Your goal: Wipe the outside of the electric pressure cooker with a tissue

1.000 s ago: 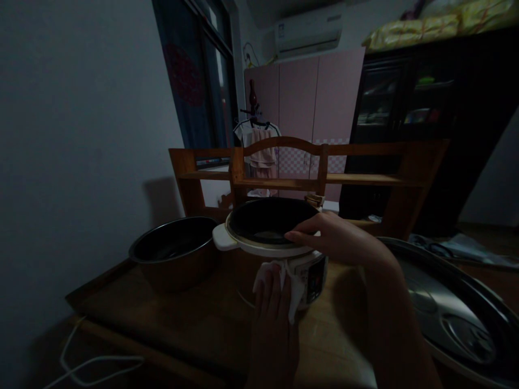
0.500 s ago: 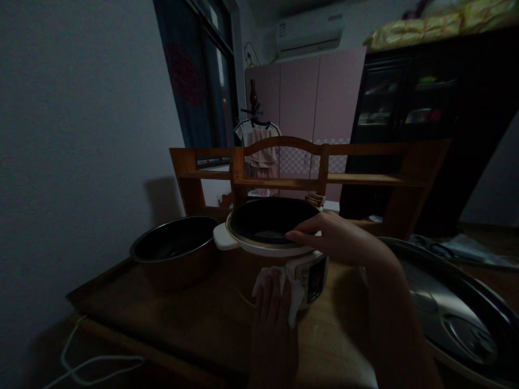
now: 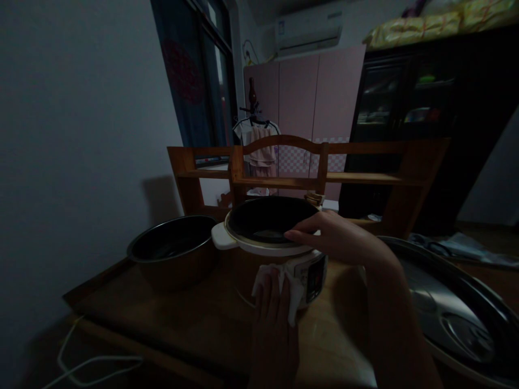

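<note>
An electric cooker with a white rim, a side handle and a dark control panel stands on the wooden table. My left hand presses a white cloth flat against the cooker's front, just left of the panel. At the right of the rim, my right hand grips the cooker's edge, fingers over the inside and thumb hidden. The cooker is lidless, and its dark inside shows. Left of it sits a round inner pot with a black inside.
A large lid with a shiny metal inside lies at the right. A wooden shelf rack rises along the table's back edge. A white cord hangs at the front left. The wall borders the left side.
Both hands keep their places on the cooker and cloth. The whole view has shifted very slightly; nothing was picked up or let go.
</note>
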The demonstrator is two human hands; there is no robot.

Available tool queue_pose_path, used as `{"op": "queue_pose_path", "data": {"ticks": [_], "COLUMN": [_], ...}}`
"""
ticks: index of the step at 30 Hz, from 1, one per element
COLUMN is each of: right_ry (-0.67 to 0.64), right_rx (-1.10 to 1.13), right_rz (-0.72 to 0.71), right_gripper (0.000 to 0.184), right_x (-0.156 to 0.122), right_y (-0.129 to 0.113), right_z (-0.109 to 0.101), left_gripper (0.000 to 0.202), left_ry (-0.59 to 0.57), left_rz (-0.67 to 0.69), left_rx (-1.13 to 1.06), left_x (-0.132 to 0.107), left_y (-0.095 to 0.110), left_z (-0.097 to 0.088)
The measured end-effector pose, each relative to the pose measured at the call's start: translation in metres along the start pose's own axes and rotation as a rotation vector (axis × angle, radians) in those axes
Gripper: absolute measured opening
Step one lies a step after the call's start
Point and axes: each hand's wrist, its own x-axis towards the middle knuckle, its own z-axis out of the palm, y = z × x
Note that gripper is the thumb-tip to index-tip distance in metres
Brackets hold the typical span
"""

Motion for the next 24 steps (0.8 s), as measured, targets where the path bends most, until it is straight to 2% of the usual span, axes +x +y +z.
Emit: {"op": "queue_pose_path", "data": {"ticks": [9,15,24], "right_ry": [-0.009,0.005,0.005], "right_rx": [-0.003,-0.015,-0.016], "right_rz": [0.013,-0.008,-0.013], "right_gripper": [0.054,0.053,0.053], "right_x": [0.001,0.001,0.001], "right_y": [-0.001,0.001,0.002], "right_z": [-0.002,0.0,0.0], "left_gripper": [0.066,0.063,0.063], "left_ry": [-0.003,0.051,0.067], "left_rz": [-0.022,-0.097,-0.086], "left_rx": [-0.061,-0.113,-0.143], "left_x": [0.012,0.015,0.024], "left_y": [0.005,0.013,0.012], "left_z": [-0.014,-0.014,-0.019]}}
